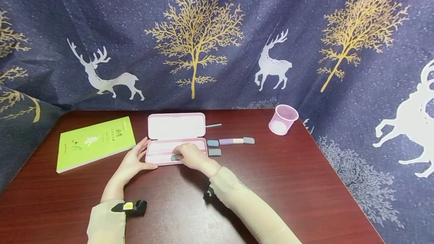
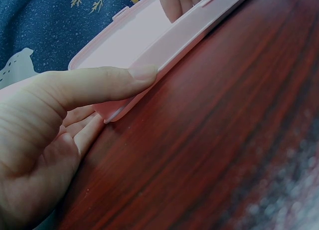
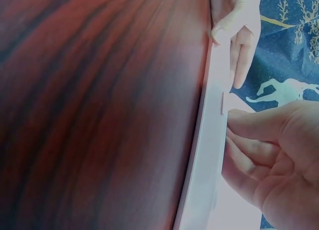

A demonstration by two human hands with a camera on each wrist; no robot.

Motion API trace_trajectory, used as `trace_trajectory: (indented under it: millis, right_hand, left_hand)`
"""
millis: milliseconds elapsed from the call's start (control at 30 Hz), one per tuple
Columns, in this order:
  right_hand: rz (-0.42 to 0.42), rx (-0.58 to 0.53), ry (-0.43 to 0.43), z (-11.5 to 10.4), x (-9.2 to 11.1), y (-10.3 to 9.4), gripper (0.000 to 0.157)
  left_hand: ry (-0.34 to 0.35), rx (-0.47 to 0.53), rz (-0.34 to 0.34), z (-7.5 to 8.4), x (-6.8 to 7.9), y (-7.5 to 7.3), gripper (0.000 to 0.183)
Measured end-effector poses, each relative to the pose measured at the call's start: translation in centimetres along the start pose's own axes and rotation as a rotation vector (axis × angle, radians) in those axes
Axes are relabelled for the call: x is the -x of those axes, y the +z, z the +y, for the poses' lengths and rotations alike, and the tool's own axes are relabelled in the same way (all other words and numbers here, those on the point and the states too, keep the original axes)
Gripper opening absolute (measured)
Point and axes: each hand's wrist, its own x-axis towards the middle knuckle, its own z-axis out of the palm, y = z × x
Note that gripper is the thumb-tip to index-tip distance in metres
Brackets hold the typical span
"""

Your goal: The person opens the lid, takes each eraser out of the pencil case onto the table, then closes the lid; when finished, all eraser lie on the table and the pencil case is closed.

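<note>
A pink pencil case [image 1: 176,126] lies unfolded on the table, its lid tipped back and its tray divided lengthwise. My left hand [image 1: 133,161] grips the left end of the tray; in the left wrist view the thumb [image 2: 143,73] presses the front wall while the other fingers pass behind the corner. Inside the front compartment my right hand [image 1: 191,155] pinches a small grey eraser-like block [image 1: 175,157]. The right wrist view shows the fingers of the right hand [image 3: 279,155] reaching over the front wall, which hides the block there.
Right of the case lie a blue block [image 1: 213,143], a purple block [image 1: 226,141], a whitish one [image 1: 238,141] and grey ones [image 1: 214,153]. A thin green stick [image 1: 213,125] shows beside the lid. A green book [image 1: 96,142] lies left; a pink mesh pen cup [image 1: 283,119] stands back right.
</note>
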Motion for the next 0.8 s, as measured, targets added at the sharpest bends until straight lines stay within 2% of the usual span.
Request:
trace_trajectory:
  millis: [500, 800]
  right_hand:
    - [0.003, 0.027, -0.006, -0.07, -0.07, -0.09, 0.023]
    - [-0.006, 0.003, -0.001, 0.05, -0.16, -0.01, 0.023]
  left_hand:
    - [-0.007, 0.002, 0.000, 0.07, -0.04, -0.01, 0.116]
    - [-0.010, 0.008, -0.002, 0.12, -0.01, 0.01, 0.117]
